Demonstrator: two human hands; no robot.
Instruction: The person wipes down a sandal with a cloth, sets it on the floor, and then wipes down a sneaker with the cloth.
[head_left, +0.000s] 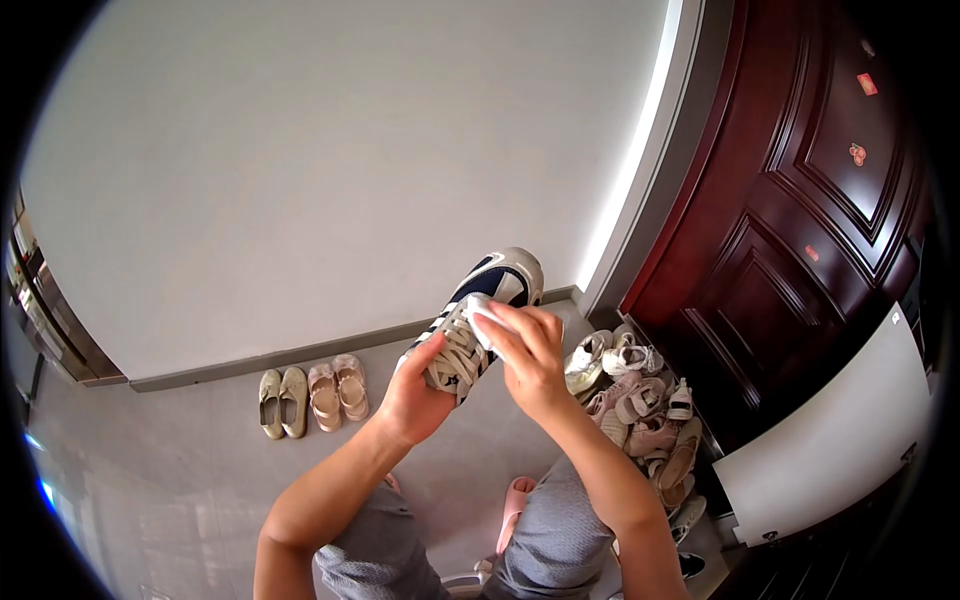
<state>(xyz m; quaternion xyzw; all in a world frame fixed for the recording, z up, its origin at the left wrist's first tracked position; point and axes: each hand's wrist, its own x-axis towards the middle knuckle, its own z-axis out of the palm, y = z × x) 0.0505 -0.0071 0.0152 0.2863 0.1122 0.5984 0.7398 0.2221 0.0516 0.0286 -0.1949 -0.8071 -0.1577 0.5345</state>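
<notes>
A navy and white sneaker (pixel 517 268) with cream laces is held up in front of me, its toe pointing up and away to the right. My left hand (pixel 415 398) grips it near the heel end, thumb along the side by the laces. In my right hand (pixel 535 355) is a small white cloth (pixel 478 308), pinched in the fingers and pressed on the shoe's upper near the top of the laces. The underside of the sneaker and most of my left fingers are hidden.
Two pairs of shoes, beige flats (pixel 283 402) and pink sandals (pixel 338 392), stand by the wall on the left. Many shoes are piled (pixel 645 400) at right, beside a dark red door (pixel 760 260) and a white panel (pixel 830 440).
</notes>
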